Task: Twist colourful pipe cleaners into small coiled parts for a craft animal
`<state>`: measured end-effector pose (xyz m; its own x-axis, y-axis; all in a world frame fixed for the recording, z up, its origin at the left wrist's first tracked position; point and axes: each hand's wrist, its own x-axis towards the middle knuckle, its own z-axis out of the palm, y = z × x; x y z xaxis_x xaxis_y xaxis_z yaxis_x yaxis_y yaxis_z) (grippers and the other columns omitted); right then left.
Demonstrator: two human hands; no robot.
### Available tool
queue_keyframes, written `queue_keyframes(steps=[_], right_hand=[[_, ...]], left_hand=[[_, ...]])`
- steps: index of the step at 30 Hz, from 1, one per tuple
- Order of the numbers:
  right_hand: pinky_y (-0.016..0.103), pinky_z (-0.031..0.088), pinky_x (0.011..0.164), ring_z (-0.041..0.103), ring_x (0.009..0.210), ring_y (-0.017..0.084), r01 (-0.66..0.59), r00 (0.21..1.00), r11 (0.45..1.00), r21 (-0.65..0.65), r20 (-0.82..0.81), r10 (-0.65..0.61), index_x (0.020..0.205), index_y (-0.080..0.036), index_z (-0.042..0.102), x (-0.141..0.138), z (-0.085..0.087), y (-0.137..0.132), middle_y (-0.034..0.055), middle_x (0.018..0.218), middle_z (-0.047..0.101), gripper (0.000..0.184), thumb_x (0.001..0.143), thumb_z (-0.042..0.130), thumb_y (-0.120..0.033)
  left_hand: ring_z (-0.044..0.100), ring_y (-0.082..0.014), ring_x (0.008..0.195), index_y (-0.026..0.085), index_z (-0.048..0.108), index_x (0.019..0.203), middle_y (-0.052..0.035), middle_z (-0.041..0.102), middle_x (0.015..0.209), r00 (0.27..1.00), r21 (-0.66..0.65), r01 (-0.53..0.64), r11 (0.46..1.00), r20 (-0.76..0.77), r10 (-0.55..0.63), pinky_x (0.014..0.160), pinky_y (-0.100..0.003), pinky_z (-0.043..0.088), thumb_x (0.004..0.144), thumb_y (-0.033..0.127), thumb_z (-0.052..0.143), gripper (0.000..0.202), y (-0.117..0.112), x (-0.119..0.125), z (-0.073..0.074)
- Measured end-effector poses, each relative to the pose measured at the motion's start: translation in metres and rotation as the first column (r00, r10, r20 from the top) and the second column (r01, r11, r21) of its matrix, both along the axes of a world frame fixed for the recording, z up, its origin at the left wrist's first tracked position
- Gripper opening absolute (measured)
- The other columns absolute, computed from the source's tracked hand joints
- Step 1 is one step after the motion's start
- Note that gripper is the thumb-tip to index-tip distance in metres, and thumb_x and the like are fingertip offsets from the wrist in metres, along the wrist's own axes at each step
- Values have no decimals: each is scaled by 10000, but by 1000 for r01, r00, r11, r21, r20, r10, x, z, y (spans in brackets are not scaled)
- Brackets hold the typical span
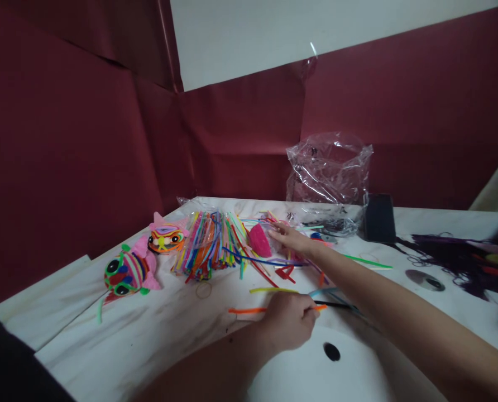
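**Work in hand**
- Bundle of pipe cleaners: many colours, fanned out on its clear wrapper, mostly unused by the look of it.
- Two finished figures, striped, with big eyes: one green and pink near the table's left edge, one pink and orange just beside the bundle. Judged complete.
- Pink fuzzy piece: lies at the bundle's right side, seemingly not yet worked.
- Loose strands: scattered between bundle and hands, nothing shaped from them so far.
- Right hand: fingers spread and flat, holding nothing, reaching in beside the pink piece.
- Left hand: clenched around an orange strand lying straight along the near table; darker strands poke out past the knuckles.

**Surface and room**
- Dark red wall, creased, with a pale panel above.
- White marbled table.
- Round white basin with a drain hole, under the forearms.
- Crumpled clear bag, standing at the back.
- Purple strands, heaped at right.
- Black box, beside the bag.
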<state>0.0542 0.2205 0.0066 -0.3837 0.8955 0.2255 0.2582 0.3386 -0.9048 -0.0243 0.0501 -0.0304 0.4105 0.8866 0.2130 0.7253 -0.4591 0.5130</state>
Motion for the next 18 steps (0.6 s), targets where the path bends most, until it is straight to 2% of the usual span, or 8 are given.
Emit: queue_keyframes(steps=[3,5,7,10,13,16,18], right_hand=[[321,419,866,547,1023,210,142,974,980,139,158,-163,1104,-169,557,9,10,8,90,1124,599,460,772,491,-480],[346,416,848,561,1001,245,248,914,948,200,276,-297,1107,-118,554,23,14,16,144,1087,609,488,772,478,-465],[383,422,806,581,952,299,306,830,922,235,409,-380,1063,-79,581,37,13,21,188,997,634,511,715,543,-450],[413,415,775,588,915,337,292,710,919,266,583,-395,957,-119,640,52,5,21,176,895,663,476,626,616,-460],[464,365,828,554,966,348,255,609,915,313,683,-403,892,-167,656,51,-4,13,151,911,663,480,597,609,-543],[490,332,860,510,1018,348,234,534,907,350,734,-420,833,-151,656,43,-6,8,166,943,647,442,624,613,-538],[461,356,862,519,1009,287,237,502,904,356,752,-428,837,-146,640,40,-5,8,139,953,636,359,704,588,-476]], left_hand=[[511,-117,650,173,625,781,-7,624,704,1000,-10,-7,1000,-6,7,563,-209,330,827,262,364,279,0,0,-1],[503,-114,638,179,619,773,-1,617,695,1000,1,-12,1000,-12,12,553,-213,319,829,285,367,279,1,-1,-1],[495,-112,626,181,614,756,2,607,679,1000,6,-13,1000,-11,13,544,-215,309,829,306,372,282,0,-1,-1],[493,-112,624,176,612,756,-1,602,670,1000,-21,-8,1000,-7,8,542,-210,311,829,315,373,285,0,-1,2],[495,-112,628,169,617,749,-4,605,669,1000,-29,-16,999,-13,16,549,-210,313,828,300,376,285,-1,-1,5],[493,-110,619,168,620,750,-1,606,661,1000,-35,-17,999,-11,17,543,-211,310,828,301,378,287,-2,0,7],[495,-109,621,169,621,757,1,607,661,1000,-36,-11,999,3,11,540,-209,312,830,299,372,290,-1,0,6]])
